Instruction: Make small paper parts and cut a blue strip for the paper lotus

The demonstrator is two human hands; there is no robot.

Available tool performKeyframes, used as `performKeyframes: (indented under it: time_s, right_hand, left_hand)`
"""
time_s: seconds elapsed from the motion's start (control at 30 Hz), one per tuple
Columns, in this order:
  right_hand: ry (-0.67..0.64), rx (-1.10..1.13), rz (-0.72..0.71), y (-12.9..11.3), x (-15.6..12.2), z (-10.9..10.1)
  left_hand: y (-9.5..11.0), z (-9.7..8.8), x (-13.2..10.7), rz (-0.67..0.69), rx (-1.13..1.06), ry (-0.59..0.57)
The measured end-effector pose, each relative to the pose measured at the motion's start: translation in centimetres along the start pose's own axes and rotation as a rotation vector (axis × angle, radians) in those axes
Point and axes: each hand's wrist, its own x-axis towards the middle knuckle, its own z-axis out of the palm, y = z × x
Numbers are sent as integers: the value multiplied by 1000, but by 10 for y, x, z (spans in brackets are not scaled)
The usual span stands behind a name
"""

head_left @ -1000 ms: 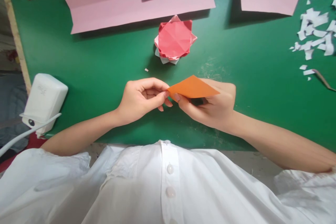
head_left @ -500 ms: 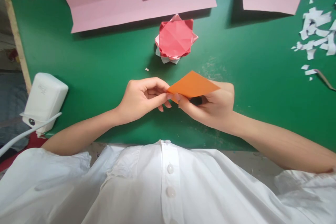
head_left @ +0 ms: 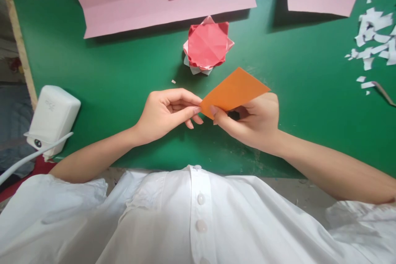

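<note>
Orange paper [head_left: 238, 90], approx 5 o'clock of red paper flower [head_left: 208, 45], runs lengthwise 8-to-2 o'clock, L hand [head_left: 162, 115] thumb + index pinching its 8 o'clock end, R hand [head_left: 260, 120], nearer its bulk, gripping it w/ thumb on top, other fingers mostly hidden.

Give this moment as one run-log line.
right hand: holding orange paper; left hand: pinching its left corner; beyond: red paper flower

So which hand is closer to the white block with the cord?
Left. The left hand is to the right of the white block, apart from it; the right hand is farther right, holding the orange paper.
</note>
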Motion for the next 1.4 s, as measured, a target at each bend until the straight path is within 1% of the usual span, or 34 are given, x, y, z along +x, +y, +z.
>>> performKeyframes:
  time_s: [0.1,0.4,0.57,0.7,0.83,1.1,1.4]
  right_hand:
    - [14,10,-57,0,1,0]
    - [6,-23,-152,2,-1,1]
    - [-36,-26,-147,2,-3,2]
    - [-33,-10,-156,2,-2,3]
    - [-12,-36,-134,3,-2,3]
    - [11,-35,-138,5,0,2]
    - [-28,-9,-141,5,-1,2]
  left_hand:
    - [0,0,-1,-7,18,6]
    - [2,1,0,-10,7,9]
    - [2,1,-1,-11,-8,-14]
    - [3,1,-1,-31,-8,-12]
    - [4,1,-1,-37,1,-10]
    - [3,-2,0,-36,17,-36]
    - [4,-1,-1,-54,40,-10]
